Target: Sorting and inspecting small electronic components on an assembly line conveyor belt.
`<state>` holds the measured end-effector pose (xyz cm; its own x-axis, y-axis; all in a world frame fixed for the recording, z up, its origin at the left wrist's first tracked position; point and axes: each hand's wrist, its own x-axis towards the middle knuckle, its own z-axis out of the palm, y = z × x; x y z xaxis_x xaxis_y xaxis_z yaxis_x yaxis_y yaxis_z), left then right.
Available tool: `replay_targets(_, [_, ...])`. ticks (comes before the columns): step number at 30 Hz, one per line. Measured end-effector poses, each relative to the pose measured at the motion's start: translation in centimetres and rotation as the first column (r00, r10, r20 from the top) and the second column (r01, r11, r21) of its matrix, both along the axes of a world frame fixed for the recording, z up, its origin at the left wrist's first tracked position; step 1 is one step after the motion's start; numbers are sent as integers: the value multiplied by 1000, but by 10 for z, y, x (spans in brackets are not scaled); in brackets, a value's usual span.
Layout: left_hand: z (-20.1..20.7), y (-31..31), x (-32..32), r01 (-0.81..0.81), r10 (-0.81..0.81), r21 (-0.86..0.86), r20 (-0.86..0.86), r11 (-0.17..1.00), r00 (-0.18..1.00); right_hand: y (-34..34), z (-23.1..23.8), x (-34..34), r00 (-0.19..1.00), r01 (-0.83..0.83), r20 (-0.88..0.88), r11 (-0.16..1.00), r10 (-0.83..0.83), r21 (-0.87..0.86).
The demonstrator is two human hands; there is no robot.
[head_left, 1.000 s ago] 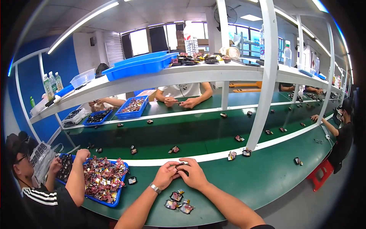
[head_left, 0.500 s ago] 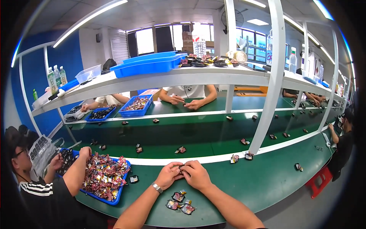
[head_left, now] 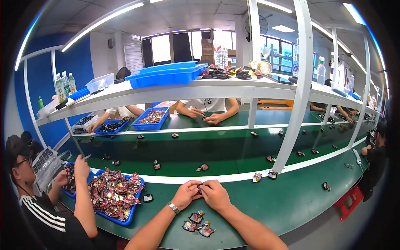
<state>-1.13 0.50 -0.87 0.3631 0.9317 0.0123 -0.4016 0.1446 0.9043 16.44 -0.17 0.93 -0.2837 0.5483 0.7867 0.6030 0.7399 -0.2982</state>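
Observation:
My left hand (head_left: 186, 195), with a metal watch on the wrist, and my right hand (head_left: 216, 196) meet over the green bench. Pinched between both sets of fingertips is a small dark electronic part (head_left: 200, 190), mostly hidden by the fingers. Between my forearms lie three small black-framed circuit boards with reddish and silver faces: one circuit board (head_left: 189, 226) at the left, a second board (head_left: 196, 217) behind it, and a third board (head_left: 206, 231) at the right. One more black-framed part (head_left: 148, 198) rests left of my left hand.
A blue tray (head_left: 141, 196) heaped with reddish circuit boards stands at my left, beside a co-worker (head_left: 50, 204). Beyond a white rail (head_left: 233, 178), a dark green belt (head_left: 225, 156) carries scattered parts. A white post (head_left: 291, 112) rises ahead on the right, under a shelf (head_left: 237, 86).
My hands stay together on the part, with slight finger movement. The co-worker at left has raised a hand from the tray, now holding a thin tool. The view has shifted a little.

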Motion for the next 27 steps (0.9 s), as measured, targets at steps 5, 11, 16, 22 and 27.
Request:
replay_targets(5, [0, 0, 1, -29, 29, -7, -20, 1000, 999, 0, -2, -2, 1000, 18, -12, 1000, -17, 9])
replay_targets(11, [1, -1, 1, -23, 23, 4, -19, 1000, 1000, 0, -5, -6, 997, 37, -69, 999, -38, -7])
replay_targets(16, [6, -3, 4, -39, 39, 3, -38, 999, 999, 0, -6, -5, 997, 43, -58, 999, -44, -11])
replay_targets(22, [4, -3, 6, -57, 57, 2, -52, 998, 997, 4, -7, -1, 1000, 25, 14, 993, -26, 111])
replay_targets(27, [-3, 0, 1, -99, 99, 18, -10, 995, 995, -7, 4, -10, 999, 3, 34, 995, -7, 95])
